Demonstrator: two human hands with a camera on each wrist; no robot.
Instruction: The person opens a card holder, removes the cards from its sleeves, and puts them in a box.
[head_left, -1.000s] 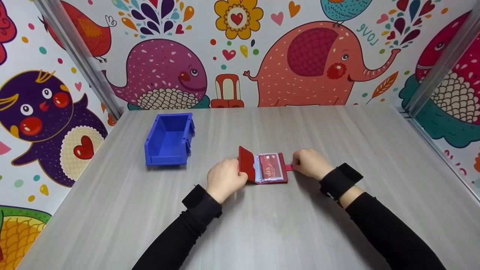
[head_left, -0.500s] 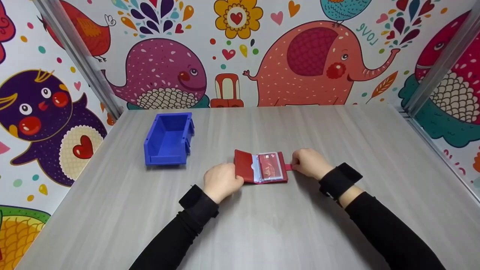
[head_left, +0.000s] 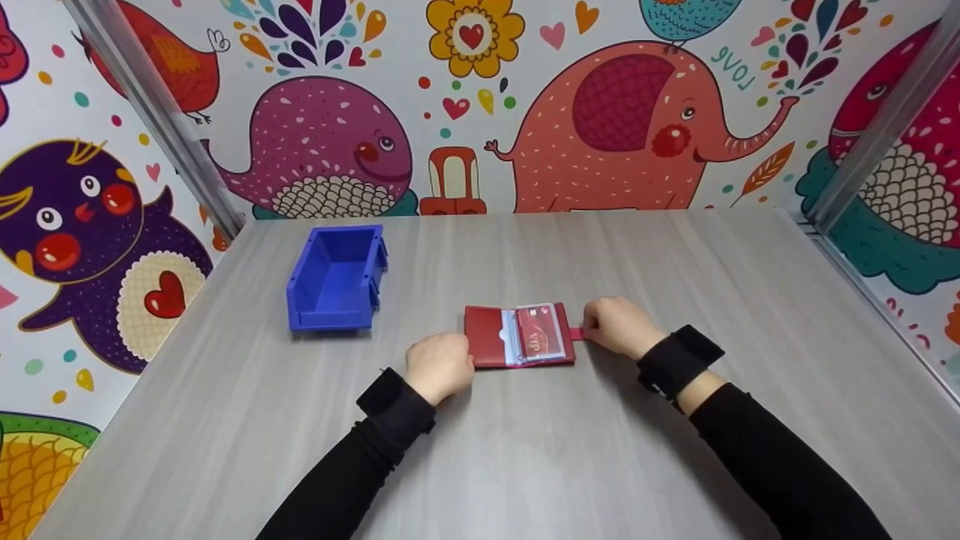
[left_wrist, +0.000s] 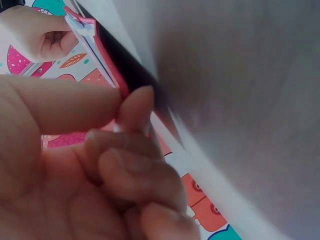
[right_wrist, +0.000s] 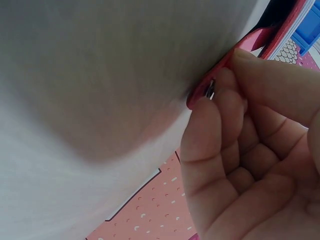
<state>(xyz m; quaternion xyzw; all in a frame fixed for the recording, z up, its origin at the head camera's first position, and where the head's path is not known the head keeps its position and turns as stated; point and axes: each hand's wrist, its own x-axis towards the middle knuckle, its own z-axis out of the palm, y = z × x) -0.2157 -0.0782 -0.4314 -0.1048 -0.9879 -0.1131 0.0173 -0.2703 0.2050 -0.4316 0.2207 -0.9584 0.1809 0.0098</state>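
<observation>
One red wallet [head_left: 517,335] lay open midway across the tabletop [head_left: 570,450], the left hand [head_left: 439,368] pinching its cover [head_left: 484,335], the right hand [head_left: 621,327] its single strap [head_left: 577,334], with one blue bin [head_left: 330,321] near the far left corner.

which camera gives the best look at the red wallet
The head view: it shows the red wallet opened out, with a card visible inside. The left wrist view shows it only edge-on, partly hidden by the left hand; the right wrist view shows just its strap and part of one edge.
</observation>
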